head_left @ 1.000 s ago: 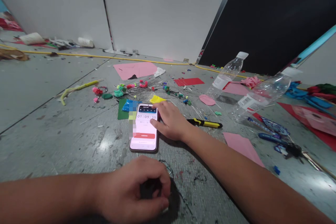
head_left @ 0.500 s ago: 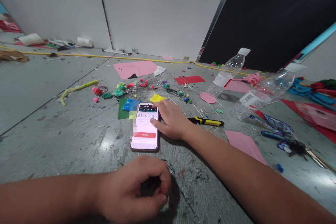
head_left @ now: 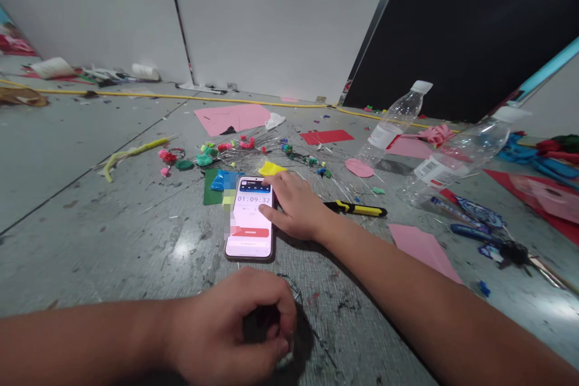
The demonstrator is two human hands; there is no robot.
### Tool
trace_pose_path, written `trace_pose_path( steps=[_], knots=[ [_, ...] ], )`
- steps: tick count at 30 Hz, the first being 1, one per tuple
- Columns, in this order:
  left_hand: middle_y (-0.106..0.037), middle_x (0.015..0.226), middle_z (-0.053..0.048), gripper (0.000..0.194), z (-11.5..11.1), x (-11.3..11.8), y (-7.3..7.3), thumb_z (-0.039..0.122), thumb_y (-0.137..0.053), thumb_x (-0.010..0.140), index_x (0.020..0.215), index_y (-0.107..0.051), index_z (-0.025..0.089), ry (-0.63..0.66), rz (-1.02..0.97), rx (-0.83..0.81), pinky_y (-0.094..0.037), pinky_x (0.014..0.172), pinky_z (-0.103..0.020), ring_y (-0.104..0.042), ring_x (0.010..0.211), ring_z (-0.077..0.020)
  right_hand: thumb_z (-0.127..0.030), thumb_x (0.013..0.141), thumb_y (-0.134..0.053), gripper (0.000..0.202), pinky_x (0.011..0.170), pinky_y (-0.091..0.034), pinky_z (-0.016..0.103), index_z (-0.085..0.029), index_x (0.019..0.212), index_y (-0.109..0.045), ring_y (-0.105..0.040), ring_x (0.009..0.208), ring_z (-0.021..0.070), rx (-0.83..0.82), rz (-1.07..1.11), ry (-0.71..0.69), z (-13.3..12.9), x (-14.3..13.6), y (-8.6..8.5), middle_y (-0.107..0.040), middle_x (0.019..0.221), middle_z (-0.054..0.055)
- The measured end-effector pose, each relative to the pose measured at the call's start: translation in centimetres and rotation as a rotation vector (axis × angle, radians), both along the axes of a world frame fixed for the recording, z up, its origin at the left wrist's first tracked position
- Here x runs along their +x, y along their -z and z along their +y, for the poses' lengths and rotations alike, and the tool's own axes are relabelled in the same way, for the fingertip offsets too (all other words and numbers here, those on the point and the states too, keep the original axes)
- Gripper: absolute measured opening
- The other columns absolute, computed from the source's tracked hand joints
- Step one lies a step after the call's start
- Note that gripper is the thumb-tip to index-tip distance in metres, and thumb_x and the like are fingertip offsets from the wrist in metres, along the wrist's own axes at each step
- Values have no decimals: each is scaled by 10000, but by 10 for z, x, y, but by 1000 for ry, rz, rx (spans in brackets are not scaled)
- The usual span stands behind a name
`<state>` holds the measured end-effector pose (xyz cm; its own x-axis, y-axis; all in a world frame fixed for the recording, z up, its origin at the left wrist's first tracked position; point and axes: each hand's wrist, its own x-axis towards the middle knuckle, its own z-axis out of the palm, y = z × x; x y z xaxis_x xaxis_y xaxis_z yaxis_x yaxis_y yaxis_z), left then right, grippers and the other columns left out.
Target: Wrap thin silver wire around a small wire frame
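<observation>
A smartphone (head_left: pixel 248 244) lies on the grey floor, its lit screen showing a timer. My right hand (head_left: pixel 296 205) rests at its right edge. The thumb and forefinger are spread apart and touch the front of the phone; the other fingers are partly hidden. Closer to me, my left hand (head_left: pixel 239 325) is curled into a ring with thumb and fingertips together. Whatever it pinches, if anything, is too small to tell. A yellow and black utility knife (head_left: pixel 359 210) lies just right of my right wrist. Blue (head_left: pixel 224 180) and yellow (head_left: pixel 272 169) packets sit at the phone's top.
Two clear plastic bottles, one further back (head_left: pixel 400 111) and one nearer (head_left: pixel 456 154), stand at the right. Pink paper (head_left: pixel 233 119), a red strip (head_left: pixel 328 137) and coloured scraps (head_left: pixel 205 157) are strewn behind the phone. A yellow cable (head_left: pixel 217 99) runs along the white wall panels (head_left: pixel 280 24).
The phone's timer reads 01:09:32 instead of 01:09:30. My left hand has shifted very slightly to the right; my right hand stays at the phone.
</observation>
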<state>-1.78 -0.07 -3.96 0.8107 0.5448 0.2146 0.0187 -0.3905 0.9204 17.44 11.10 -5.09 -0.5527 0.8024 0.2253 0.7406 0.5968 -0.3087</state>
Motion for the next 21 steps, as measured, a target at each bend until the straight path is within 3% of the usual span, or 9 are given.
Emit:
trace_pose_path(
  steps=[6, 21],
  knots=[
    [-722, 719, -45, 141, 0, 1, 0, 186, -648, 849, 784, -533, 233, 33, 22, -56, -510, 602, -284, -632, 625, -176, -472, 1023, -529, 559, 1110, -432, 578, -142, 1474, -502, -529, 1304, 392, -1, -5, 4, -1, 0, -1, -587, 1419, 225],
    [-797, 741, -85, 151, 0, 3, 0, 111, -626, 824, 759, -570, 234, 77, -76, -38, -549, 623, -304, -701, 655, -196, -469, 1022, -531, 529, 1108, -433, 576, -171, 1459, -531, -542, 1269, 383, 1, -14, 1, -1, 0, -2, -591, 1375, 211]
  ],
)
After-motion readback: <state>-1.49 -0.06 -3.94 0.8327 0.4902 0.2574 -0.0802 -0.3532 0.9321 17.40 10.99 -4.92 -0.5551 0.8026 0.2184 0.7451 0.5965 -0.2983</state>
